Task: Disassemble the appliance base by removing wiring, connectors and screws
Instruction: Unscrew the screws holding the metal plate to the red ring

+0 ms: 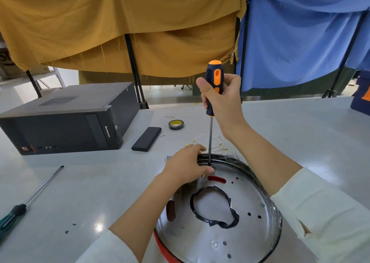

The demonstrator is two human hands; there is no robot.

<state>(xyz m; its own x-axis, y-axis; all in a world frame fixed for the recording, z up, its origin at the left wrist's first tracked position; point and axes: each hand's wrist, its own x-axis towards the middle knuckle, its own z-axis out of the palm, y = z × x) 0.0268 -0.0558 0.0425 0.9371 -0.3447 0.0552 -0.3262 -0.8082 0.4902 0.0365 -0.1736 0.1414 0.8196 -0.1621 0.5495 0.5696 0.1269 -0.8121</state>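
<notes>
The round metal appliance base [246, 194] lies flat on the table in front of me, with a taped-edged hole in its middle and several small holes. My right hand [222, 100] grips an orange-and-black screwdriver [213, 86] held upright, its tip down at the far inner rim of the base. My left hand [187, 165] grips the far left rim beside the tip. A bundle of loose wires with gold connectors [215, 144] lies just beyond the base.
A dark desktop computer case [66, 118] lies at the left. A black flat box [146, 139], a roll of tape [176, 124] and a small bit [162, 136] sit mid-table. A green-handled screwdriver [26, 204] lies at the near left.
</notes>
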